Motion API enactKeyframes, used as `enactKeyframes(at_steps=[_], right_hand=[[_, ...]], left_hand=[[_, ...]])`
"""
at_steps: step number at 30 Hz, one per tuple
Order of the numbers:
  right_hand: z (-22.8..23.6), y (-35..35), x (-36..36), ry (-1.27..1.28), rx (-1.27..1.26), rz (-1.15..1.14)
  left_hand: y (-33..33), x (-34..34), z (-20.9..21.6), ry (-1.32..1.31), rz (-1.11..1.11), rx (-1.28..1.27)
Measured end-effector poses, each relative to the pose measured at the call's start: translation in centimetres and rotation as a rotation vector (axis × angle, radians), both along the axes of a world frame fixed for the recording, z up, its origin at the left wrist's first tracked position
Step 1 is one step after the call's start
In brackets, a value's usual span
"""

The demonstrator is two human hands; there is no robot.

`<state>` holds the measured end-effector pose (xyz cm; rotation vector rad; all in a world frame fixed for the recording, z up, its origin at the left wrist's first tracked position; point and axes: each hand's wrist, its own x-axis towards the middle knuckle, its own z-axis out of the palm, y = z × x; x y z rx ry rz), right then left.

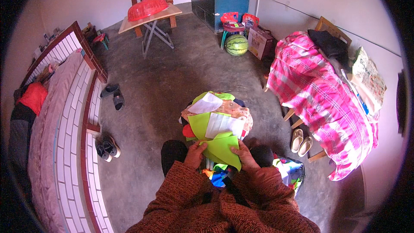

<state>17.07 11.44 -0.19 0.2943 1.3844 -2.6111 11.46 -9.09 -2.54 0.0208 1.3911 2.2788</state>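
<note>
Between my two hands is a lime-green piece of cloth (223, 151), stretched out over my lap. My left hand (195, 155) pinches its left edge and my right hand (247, 157) grips its right edge. Just beyond lies a round surface covered in peach floral cloth (238, 110). Spread on it are another lime-green piece (198, 125), a white piece (224, 126) and a second white piece (206, 103) farther back. Below the held cloth, multicoloured scraps (217, 176) show between my knees.
A bag of colourful cloth (291, 171) sits by my right leg. To the right stands furniture under a pink plaid cover (310, 90), with pale shoes (300, 141) beside it. A tiled bed platform (71, 133) runs along the left. Ahead are a folding table (151, 18) and a watermelon (236, 45).
</note>
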Motion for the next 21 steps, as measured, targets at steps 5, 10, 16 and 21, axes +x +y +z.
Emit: enactKeyframes(at_steps=[5, 10, 16, 21], right_hand=[[-0.6, 0.0, 0.1, 0.070, 0.111, -0.008], [0.4, -0.3, 0.4, 0.061, 0.082, 0.021], [-0.1, -0.4, 0.6, 0.022, 0.031, 0.115], [2.2, -1.4, 0.9, 0.002, -0.123, 0.210]], left_hand=[[-0.3, 0.4, 1.7, 0.003, -0.197, 0.078], [-0.4, 0.5, 1.7, -0.115, -0.286, 0.178], [-0.3, 0.3, 0.0, -0.210, -0.327, 0.298], [-0.1, 1.0, 2.3, -0.263, -0.377, 0.220]])
